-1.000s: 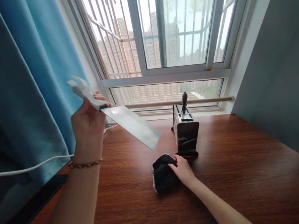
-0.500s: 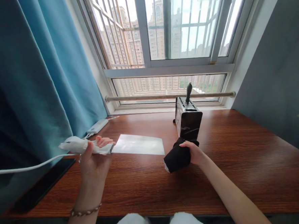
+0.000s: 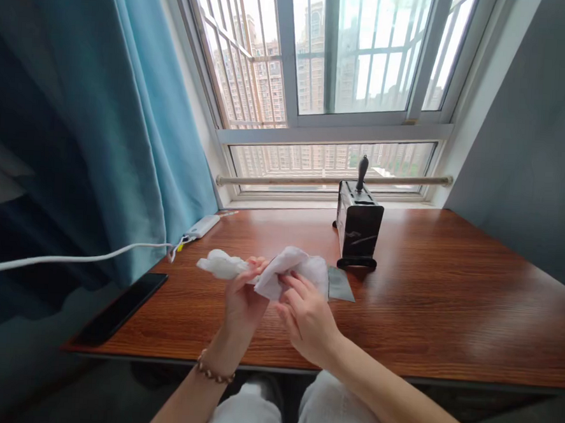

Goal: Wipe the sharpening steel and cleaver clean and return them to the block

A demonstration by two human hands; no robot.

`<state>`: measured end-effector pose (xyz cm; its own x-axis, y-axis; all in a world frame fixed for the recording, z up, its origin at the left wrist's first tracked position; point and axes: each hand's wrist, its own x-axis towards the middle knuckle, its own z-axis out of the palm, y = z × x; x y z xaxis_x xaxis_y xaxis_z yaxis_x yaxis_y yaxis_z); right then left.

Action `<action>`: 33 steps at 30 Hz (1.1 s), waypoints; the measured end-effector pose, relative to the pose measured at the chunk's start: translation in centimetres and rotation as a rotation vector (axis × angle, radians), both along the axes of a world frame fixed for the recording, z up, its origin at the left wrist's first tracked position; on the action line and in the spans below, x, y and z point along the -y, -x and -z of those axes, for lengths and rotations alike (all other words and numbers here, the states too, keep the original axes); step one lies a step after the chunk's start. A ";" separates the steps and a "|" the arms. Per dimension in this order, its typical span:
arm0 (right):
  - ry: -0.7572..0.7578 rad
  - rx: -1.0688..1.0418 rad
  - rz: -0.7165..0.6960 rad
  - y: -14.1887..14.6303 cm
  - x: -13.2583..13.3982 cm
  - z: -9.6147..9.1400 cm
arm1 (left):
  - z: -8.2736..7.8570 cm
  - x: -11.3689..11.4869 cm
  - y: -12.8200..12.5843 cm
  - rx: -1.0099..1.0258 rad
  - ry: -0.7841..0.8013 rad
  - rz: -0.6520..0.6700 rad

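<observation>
Open table [image 3: 449, 298] right of the right hand [image 3: 307, 315], its edge beneath both wrists; right hand pinches cloth [image 3: 298, 267] over the cleaver [image 3: 342, 284]; left hand [image 3: 241, 298] grips its handle; blade points right.

Knife [image 3: 341, 284] mostly under cloth [image 3: 292, 266], cable [image 3: 69, 259] cut off left

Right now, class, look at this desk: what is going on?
A seated person grips a cleaver by its white-wrapped handle in the left hand. The right hand holds a cloth over the blade, so only its far end shows. A dark knife block stands just behind on the wooden table.
</observation>
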<state>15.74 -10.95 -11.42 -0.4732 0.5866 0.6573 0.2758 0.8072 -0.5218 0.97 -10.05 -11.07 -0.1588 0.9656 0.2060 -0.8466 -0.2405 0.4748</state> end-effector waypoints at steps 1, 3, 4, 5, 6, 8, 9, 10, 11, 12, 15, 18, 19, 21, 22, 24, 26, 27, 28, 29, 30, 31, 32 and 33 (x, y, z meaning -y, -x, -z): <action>0.010 -0.024 0.054 0.6 0.2 0.5 | 0.0 -0.1 -0.3 -0.021 0.012 0.014; 0.054 -0.074 0.164 1.3 0.0 1.3 | -0.1 -0.2 -0.8 -0.062 0.033 0.033; 0.056 -0.066 0.198 1.5 -0.3 1.6 | -0.2 -0.3 -0.9 -0.078 0.047 0.038; 0.038 -0.036 0.227 1.6 -0.6 1.7 | -0.3 -0.3 -1.0 -0.094 0.062 0.037; 0.002 0.013 0.251 1.7 -0.9 1.8 | -0.3 -0.3 -1.2 -0.107 0.079 0.033; -0.091 0.123 0.300 1.8 -1.6 2.1 | -0.4 -0.4 -1.5 -0.114 0.114 0.031; -0.134 0.171 0.323 1.7 -1.9 2.4 | -0.5 -0.5 -1.7 -0.105 0.126 0.038; -0.176 0.215 0.335 1.6 -2.2 2.8 | -0.6 -0.6 -1.9 -0.091 0.131 0.051; -0.216 0.255 0.334 1.4 -2.6 3.2 | -0.6 -0.8 -2.0 -0.073 0.129 0.066; -0.251 0.289 0.329 1.0 -3.0 3.8 | -0.5 -1.0 -2.1 -0.057 0.124 0.083; -0.299 0.310 0.385 -0.3 -3.8 5.5 | -0.2 -1.5 -2.3 -0.039 0.104 0.127; -0.300 0.304 0.485 -1.6 -4.1 6.5 | 0.4 -1.5 -2.4 -0.050 0.060 0.171; -0.304 0.302 0.504 -2.0 -4.0 6.7 | 0.6 -1.4 -2.4 -0.060 0.040 0.182; -0.329 0.292 0.523 -2.6 -3.9 6.7 | 1.2 -1.0 -2.3 -0.120 0.005 0.194; -0.347 0.283 0.526 -3.0 -3.8 6.6 | 1.6 -0.8 -2.2 -0.180 -0.009 0.198; -0.388 0.265 0.529 -3.8 -3.7 6.7 | 2.5 -0.7 -1.8 -0.374 -0.037 0.210; -0.422 0.263 0.528 -5.0 -3.5 6.9 | 3.7 -1.1 -0.9 -0.590 -0.061 0.243; -0.435 0.274 0.522 -5.7 -3.5 7.1 | 4.2 -1.5 -0.4 -0.661 -0.065 0.298; -0.446 0.291 0.512 -6.3 -3.5 7.2 | 4.8 -2.0 0.1 -0.661 -0.054 0.372; -0.456 0.312 0.500 -6.9 -3.5 7.3 | 5.2 -2.5 0.6 -0.615 0.004 0.514; -0.463 0.336 0.487 -7.5 -3.5 7.4 | 5.6 -3.0 1.0 -0.603 0.073 0.688; -0.468 0.363 0.475 -7.9 -3.6 7.4 | 5.8 -3.4 1.3 -0.612 0.146 0.863; -0.472 0.393 0.465 -8.3 -3.6 7.3 | 5.8 -3.7 1.4 -0.621 0.194 0.993; -0.477 0.423 0.456 -8.5 -3.7 7.1 | 5.7 -3.8 1.4 -0.633 0.221 1.103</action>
